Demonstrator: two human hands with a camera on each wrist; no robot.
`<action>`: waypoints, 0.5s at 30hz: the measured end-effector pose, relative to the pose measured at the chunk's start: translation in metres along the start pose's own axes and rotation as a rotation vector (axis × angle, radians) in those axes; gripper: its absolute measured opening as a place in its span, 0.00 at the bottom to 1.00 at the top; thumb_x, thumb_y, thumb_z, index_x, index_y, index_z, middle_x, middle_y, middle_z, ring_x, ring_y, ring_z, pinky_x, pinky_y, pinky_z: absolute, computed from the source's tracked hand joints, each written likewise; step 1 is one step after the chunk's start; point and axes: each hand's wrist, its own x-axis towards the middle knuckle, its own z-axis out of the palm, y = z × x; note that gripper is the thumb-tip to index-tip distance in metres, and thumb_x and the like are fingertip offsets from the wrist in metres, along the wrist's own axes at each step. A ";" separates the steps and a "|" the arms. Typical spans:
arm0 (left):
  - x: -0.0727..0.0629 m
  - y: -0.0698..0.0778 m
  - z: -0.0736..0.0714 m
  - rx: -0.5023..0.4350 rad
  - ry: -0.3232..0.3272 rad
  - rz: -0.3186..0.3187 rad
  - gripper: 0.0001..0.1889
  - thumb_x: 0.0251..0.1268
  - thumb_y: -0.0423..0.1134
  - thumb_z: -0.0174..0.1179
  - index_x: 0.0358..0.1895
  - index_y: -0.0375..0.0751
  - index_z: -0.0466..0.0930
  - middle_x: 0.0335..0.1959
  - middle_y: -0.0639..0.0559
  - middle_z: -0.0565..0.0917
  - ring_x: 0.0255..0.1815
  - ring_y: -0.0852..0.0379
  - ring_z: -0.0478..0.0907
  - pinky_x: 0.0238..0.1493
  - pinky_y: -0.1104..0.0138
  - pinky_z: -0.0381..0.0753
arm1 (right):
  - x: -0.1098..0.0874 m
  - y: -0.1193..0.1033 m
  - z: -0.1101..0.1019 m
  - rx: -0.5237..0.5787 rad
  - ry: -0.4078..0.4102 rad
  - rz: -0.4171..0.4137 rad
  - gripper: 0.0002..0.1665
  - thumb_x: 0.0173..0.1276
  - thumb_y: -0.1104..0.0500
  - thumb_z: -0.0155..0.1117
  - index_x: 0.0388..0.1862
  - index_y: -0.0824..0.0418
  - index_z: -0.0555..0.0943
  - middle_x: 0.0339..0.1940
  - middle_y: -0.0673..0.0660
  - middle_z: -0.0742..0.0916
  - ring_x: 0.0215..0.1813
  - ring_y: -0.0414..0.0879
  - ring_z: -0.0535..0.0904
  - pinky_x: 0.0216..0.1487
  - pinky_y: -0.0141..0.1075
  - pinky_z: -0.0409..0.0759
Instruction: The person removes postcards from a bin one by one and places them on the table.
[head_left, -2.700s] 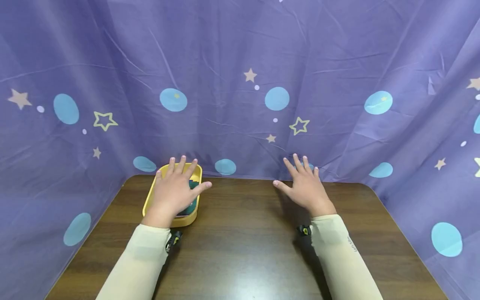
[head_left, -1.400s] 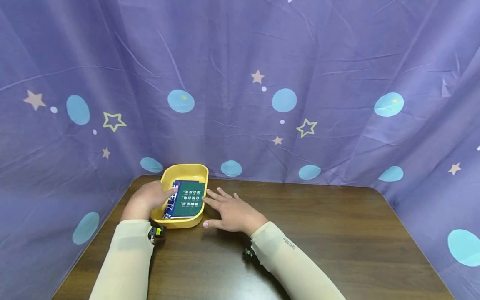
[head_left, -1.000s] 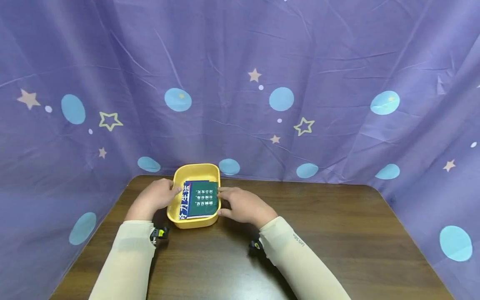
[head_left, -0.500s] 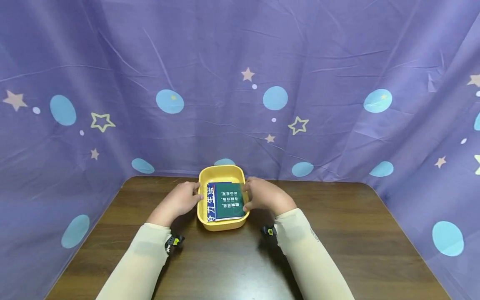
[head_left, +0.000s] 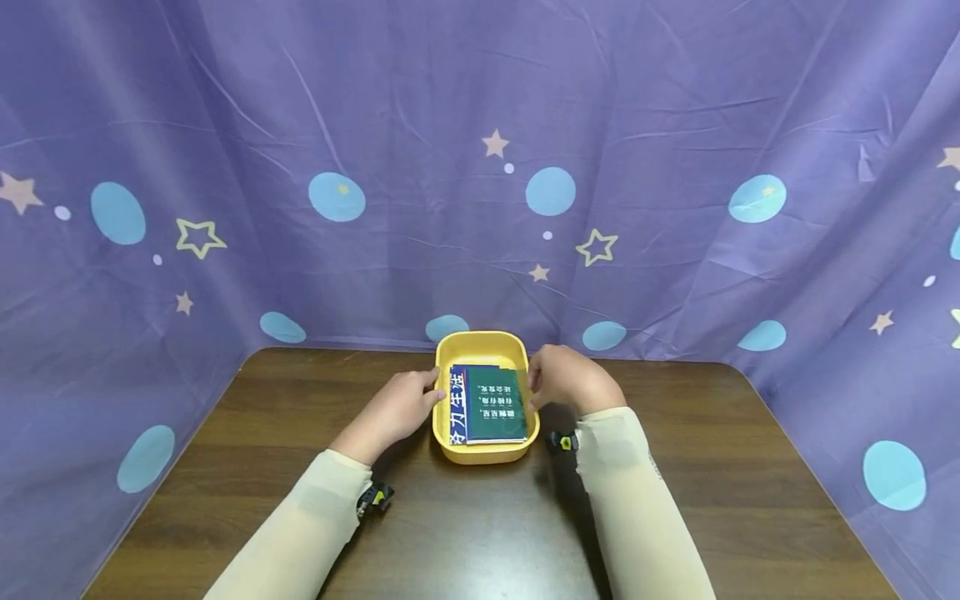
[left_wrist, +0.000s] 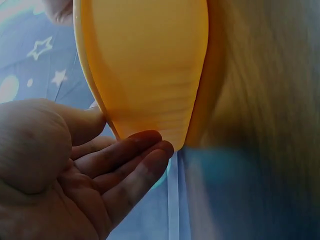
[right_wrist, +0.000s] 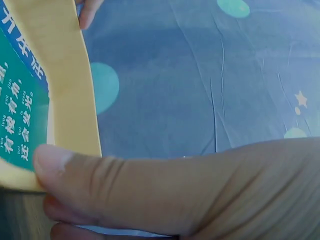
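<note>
A yellow plastic bin [head_left: 480,455] stands on the table, near its back edge. Inside lie a green booklet or card [head_left: 497,406] with white Chinese characters and, partly under it, a blue one [head_left: 457,412]. My left hand [head_left: 397,408] holds the bin's left side; in the left wrist view the thumb is at the rim and the fingers lie against the outer wall. On the opposite side my right hand [head_left: 567,381] grips the rim, its thumb [right_wrist: 60,165] over the edge beside the green booklet and the other fingers curled below, partly hidden.
The brown wooden table [head_left: 690,467] extends to both sides and in front of the bin. A purple curtain [head_left: 442,117] with stars and blue ovals hangs close behind the table and along its sides. Dark devices [head_left: 375,498] are strapped at both wrists.
Both hands were spread and apart at first. They took hold of the bin by its two sides, and it has moved right from the back left to near the middle, booklets inside.
</note>
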 end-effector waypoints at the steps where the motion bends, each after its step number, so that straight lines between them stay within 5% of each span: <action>1: -0.001 0.003 0.001 0.008 -0.008 0.009 0.31 0.90 0.44 0.61 0.84 0.30 0.71 0.81 0.31 0.78 0.82 0.33 0.77 0.86 0.40 0.75 | -0.001 0.001 -0.002 -0.004 0.004 0.011 0.15 0.55 0.65 0.92 0.32 0.55 0.90 0.30 0.48 0.89 0.34 0.44 0.81 0.39 0.37 0.83; 9: -0.005 0.007 0.001 0.002 -0.106 0.048 0.35 0.92 0.47 0.59 0.87 0.30 0.63 0.86 0.34 0.71 0.87 0.35 0.72 0.89 0.41 0.71 | -0.006 0.010 -0.006 0.028 0.007 0.052 0.14 0.57 0.63 0.91 0.27 0.52 0.89 0.26 0.46 0.89 0.32 0.43 0.80 0.36 0.37 0.81; 13: -0.009 0.009 0.001 0.000 -0.128 0.068 0.35 0.92 0.45 0.57 0.88 0.28 0.61 0.87 0.32 0.71 0.87 0.35 0.71 0.89 0.42 0.70 | -0.009 0.009 -0.007 0.024 0.027 0.075 0.09 0.66 0.55 0.88 0.39 0.54 0.93 0.36 0.48 0.93 0.40 0.46 0.87 0.48 0.44 0.89; 15: -0.010 0.010 0.002 -0.005 -0.137 0.075 0.35 0.92 0.45 0.56 0.88 0.28 0.59 0.87 0.31 0.70 0.88 0.35 0.70 0.90 0.42 0.70 | -0.011 0.007 -0.008 0.030 0.036 0.096 0.16 0.71 0.50 0.85 0.50 0.57 0.93 0.45 0.52 0.95 0.48 0.49 0.90 0.58 0.50 0.91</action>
